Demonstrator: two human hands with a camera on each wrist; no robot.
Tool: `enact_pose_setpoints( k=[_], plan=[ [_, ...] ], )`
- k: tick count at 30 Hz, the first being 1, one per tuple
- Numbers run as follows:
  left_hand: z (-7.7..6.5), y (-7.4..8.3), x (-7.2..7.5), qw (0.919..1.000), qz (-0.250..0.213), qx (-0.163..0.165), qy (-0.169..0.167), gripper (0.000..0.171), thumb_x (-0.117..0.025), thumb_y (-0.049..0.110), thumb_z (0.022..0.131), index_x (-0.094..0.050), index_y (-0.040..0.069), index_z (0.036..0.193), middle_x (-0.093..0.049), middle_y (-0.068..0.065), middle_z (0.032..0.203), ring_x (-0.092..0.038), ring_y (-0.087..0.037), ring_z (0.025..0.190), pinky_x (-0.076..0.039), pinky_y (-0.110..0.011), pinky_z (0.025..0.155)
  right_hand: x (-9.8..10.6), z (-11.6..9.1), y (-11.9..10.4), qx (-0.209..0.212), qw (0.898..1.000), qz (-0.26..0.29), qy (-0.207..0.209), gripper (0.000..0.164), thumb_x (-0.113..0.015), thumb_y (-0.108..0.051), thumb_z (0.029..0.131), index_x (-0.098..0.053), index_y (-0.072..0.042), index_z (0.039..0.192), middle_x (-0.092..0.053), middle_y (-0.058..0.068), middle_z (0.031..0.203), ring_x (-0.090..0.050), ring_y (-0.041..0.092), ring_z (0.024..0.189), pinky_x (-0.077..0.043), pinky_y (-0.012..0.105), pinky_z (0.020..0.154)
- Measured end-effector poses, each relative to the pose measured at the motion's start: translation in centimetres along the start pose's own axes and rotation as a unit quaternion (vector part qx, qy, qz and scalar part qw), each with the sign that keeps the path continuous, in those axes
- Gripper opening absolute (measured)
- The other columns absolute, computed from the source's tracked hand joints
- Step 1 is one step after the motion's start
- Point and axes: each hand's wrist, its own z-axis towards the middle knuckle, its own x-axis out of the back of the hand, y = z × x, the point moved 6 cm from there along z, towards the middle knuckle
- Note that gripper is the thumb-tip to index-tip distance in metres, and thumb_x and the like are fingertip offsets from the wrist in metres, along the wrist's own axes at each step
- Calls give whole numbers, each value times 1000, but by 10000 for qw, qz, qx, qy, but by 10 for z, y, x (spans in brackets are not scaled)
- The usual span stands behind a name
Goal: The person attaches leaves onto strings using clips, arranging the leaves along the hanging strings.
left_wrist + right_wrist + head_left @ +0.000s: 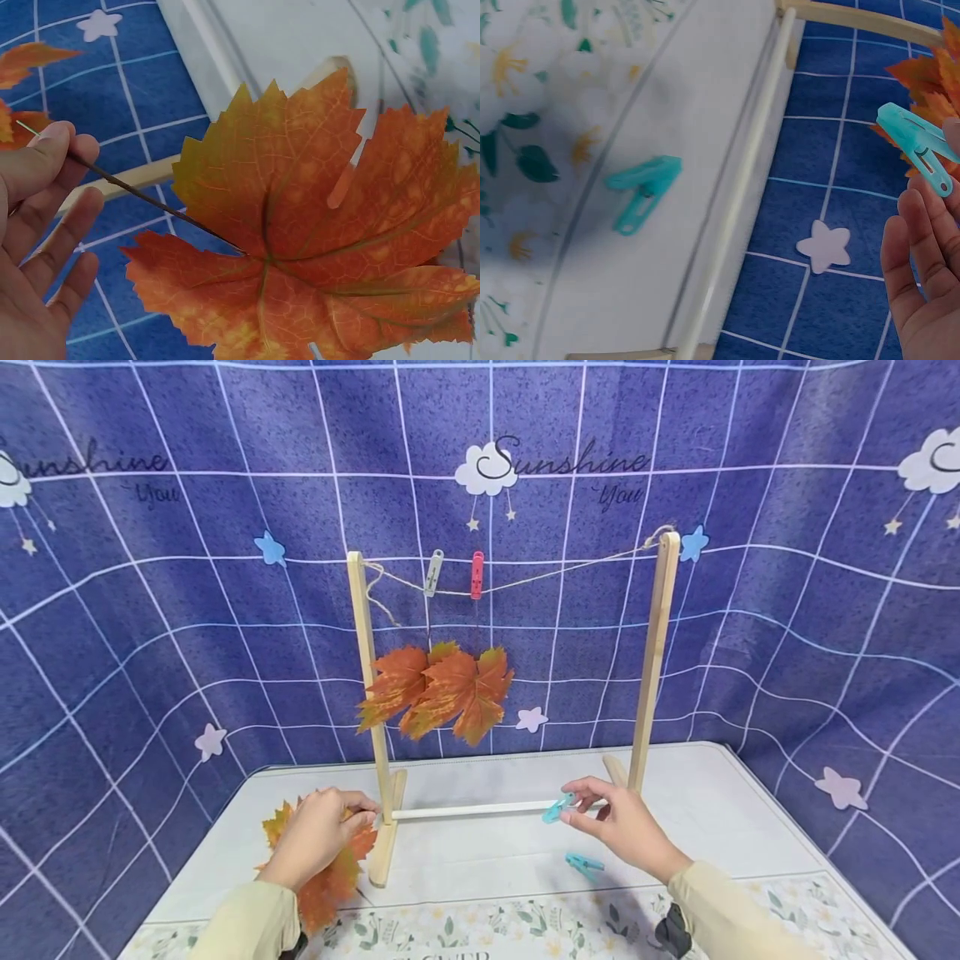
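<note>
My left hand [324,828] pinches the thin brown stem of an orange maple leaf [300,225] between thumb and forefinger, beside the rack's left post. The leaf spreads below the hand, its colour running from orange to yellow-green. My right hand [621,820] holds a turquoise clothespin [557,808] between thumb and fingers, in front of the white crossbar near the right post. On the table below it lies a second turquoise clothespin [646,191]. Two more maple leaves [457,693] hang from the twine [536,578] by a grey clothespin [434,573] and a pink clothespin [477,575].
The wooden rack has a left post [365,660], a right post [652,660] and a low white crossbar [472,810]. It stands on a white table [480,868] with a floral front band. A blue gridded curtain [300,527] surrounds the table.
</note>
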Motion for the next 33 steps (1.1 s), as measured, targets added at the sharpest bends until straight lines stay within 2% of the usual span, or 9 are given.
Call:
enact_pose_setpoints(
  k=[4,7,10,12,15,18,21,24,33],
  plan=[
    [3,8,6,9998,-209,-34,-13,9,-74,12,92,-81,17,94,-76,6,85,-62,-3,68,-51,-43,75,5,7,-6,29,10000,42,38,30,-78,-21,91,-71,-10,118,-71,-5,94,-64,10,85,-54,28,72],
    [4,13,9,9984,-545,129,-127,9,-73,12,94,-81,15,96,-75,4,83,-60,-7,66,-51,-37,69,7,11,-10,100,9999,14,43,30,-79,-19,90,-72,-10,118,-72,-2,95,-64,10,85,-54,28,72],
    [6,17,10,9962,-809,251,-201,9,-72,13,94,-80,13,98,-71,6,76,-54,-10,63,-46,-33,64,10,14,-14,146,9999,-19,57,30,-79,-18,90,-72,-10,117,-72,-4,96,-64,10,86,-54,29,73],
    [8,20,11,9951,-889,358,-236,9,-72,13,95,-80,13,98,-71,5,78,-52,-12,63,-45,-33,65,12,16,-16,157,9998,-32,76,30,-80,-19,89,-72,-11,117,-71,-5,95,-63,10,86,-53,29,73],
    [11,22,14,9940,-979,447,-207,9,-72,13,95,-80,13,97,-75,1,92,-52,-13,63,-45,-35,67,13,19,-19,201,9998,-42,80,31,-79,-19,90,-71,-10,119,-72,-2,98,-63,11,87,-53,29,73],
    [13,26,19,9928,-1078,502,-157,8,-73,13,94,-80,13,97,-76,-2,97,-54,-14,65,-46,-35,69,13,22,-22,249,9997,-45,77,32,-79,-19,90,-70,-9,119,-73,2,99,-64,11,86,-53,30,72],
    [17,32,23,9925,-1151,418,-65,8,-74,14,93,-81,15,96,-76,-1,98,-64,-17,80,-49,-38,75,15,25,-25,258,9996,-77,87,31,-79,-20,90,-70,-10,118,-73,-1,99,-64,11,86,-54,30,73],
    [19,38,26,9911,-1273,395,-18,7,-75,16,93,-81,16,96,-77,0,98,-67,-21,93,-50,-39,78,17,27,-27,227,9997,-58,85,29,-79,-21,91,-70,-12,116,-72,-4,98,-65,12,86,-54,30,74],
    [25,51,29,9816,-1844,503,-8,12,-75,21,94,-81,13,101,-77,-3,102,-63,-15,82,-43,-31,61,27,34,-39,291,9995,-70,31,30,-76,-26,94,-69,-12,120,-70,-7,93,-65,16,87,-53,30,74]
  ],
)
